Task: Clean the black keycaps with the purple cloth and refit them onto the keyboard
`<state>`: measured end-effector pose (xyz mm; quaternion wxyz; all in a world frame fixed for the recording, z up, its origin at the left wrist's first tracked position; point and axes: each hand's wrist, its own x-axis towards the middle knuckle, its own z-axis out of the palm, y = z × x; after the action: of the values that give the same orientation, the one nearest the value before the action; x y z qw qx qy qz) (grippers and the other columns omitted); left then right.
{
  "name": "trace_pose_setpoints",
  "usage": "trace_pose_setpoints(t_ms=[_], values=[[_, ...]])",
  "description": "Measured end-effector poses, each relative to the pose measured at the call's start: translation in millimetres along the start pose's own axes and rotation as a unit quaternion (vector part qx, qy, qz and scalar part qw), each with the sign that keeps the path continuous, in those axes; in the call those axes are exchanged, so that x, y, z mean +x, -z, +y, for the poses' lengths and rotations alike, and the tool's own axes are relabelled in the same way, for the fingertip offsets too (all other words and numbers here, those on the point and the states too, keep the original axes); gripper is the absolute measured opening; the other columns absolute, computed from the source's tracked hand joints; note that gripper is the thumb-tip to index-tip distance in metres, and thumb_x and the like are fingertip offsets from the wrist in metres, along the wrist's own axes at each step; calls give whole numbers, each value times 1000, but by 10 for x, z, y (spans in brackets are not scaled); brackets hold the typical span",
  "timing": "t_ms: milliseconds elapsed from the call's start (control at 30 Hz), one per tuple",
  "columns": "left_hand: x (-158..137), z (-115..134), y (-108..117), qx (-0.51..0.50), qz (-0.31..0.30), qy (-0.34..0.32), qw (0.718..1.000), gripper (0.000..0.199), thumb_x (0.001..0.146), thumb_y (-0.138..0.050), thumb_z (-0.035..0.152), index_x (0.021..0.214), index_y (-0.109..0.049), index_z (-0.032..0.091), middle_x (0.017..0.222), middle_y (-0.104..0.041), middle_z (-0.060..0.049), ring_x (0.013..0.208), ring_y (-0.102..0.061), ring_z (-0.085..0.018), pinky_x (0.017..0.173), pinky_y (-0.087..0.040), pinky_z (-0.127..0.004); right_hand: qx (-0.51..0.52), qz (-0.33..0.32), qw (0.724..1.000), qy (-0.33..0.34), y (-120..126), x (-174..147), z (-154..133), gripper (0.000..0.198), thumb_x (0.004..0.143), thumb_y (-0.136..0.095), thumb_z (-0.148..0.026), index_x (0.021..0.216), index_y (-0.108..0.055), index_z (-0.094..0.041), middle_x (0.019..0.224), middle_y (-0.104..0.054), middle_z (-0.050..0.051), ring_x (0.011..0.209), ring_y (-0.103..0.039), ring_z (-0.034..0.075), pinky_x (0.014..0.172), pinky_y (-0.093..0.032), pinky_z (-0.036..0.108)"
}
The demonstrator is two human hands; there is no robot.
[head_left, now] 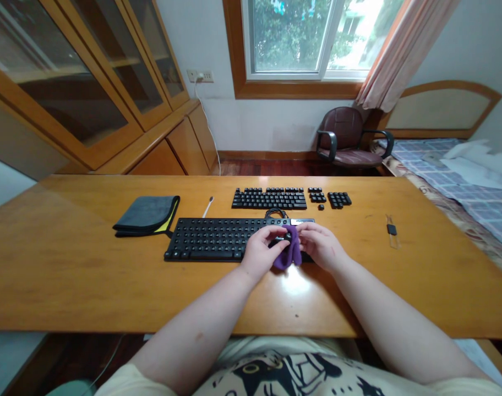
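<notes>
A black keycap (280, 240) is pinched between the thumb and fingers of my left hand (260, 248), partly hidden by them. Against it lies a bunched purple cloth (291, 257), which the closed fingers of my right hand (320, 245) grip from the other side. Both hands are over the right part of a black keyboard (212, 237). Most of its keys are bare switch stems, while a few caps sit at its lower left corner. Behind it, loose black keycaps (269, 199) are laid out in keyboard order, with smaller groups of keycaps (339, 199) to the right.
A folded grey cloth with yellow lining (147, 213) lies at the left. Between it and the keycaps is a small brush (208, 206). A wire keycap puller (392, 230) rests on the right of the wooden table (89, 286). A coiled cable (276, 212) sits behind the keyboard.
</notes>
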<state>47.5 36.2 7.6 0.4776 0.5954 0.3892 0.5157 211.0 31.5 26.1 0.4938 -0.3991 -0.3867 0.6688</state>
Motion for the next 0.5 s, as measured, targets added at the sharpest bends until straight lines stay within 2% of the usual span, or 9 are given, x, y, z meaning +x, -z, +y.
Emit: trace_pose_setpoints(t_ms=[67, 200, 333, 433, 500], values=[[6, 3, -10, -41, 2, 4, 999, 18, 68, -67, 15, 85, -64, 16, 92, -65, -6, 89, -63, -16, 87, -50, -34, 3, -19, 1000, -6, -2, 10, 28, 18, 67, -69, -27, 83, -65, -19, 66, -64, -1, 59, -59, 12, 61, -51, 28], [16, 48, -13, -68, 11, -20, 997, 11, 66, -68, 13, 76, -65, 15, 92, -62, -6, 90, -61, -16, 86, -50, -33, -70, -21, 997, 18, 25, 19, 50, 31, 62, -75, -27, 91, -68, -21, 80, -67, 2, 63, -61, 13, 64, -52, 30], [6, 64, -24, -87, 19, 15, 996, 12, 65, -68, 12, 75, -64, 14, 86, -63, -4, 83, -63, -15, 82, -52, -32, -152, 0, 983, 107, 48, 22, 43, 27, 55, -79, -27, 80, -71, -22, 85, -65, 3, 68, -60, 15, 63, -51, 30], [-11, 48, -30, -82, 21, 46, 995, 11, 65, -68, 13, 75, -65, 14, 82, -65, -5, 78, -64, -15, 79, -52, -32, -219, 14, 962, 164, 56, 21, 29, 18, 56, -78, -29, 72, -72, -22, 77, -64, 3, 71, -60, 17, 68, -50, 31], [-19, 37, -27, -61, 23, 38, 997, 9, 64, -69, 14, 73, -66, 14, 81, -66, -5, 78, -63, -16, 79, -52, -32, -249, 16, 951, 181, 61, 17, 15, 14, 57, -78, -29, 68, -72, -22, 73, -64, 3, 71, -60, 17, 69, -50, 32]])
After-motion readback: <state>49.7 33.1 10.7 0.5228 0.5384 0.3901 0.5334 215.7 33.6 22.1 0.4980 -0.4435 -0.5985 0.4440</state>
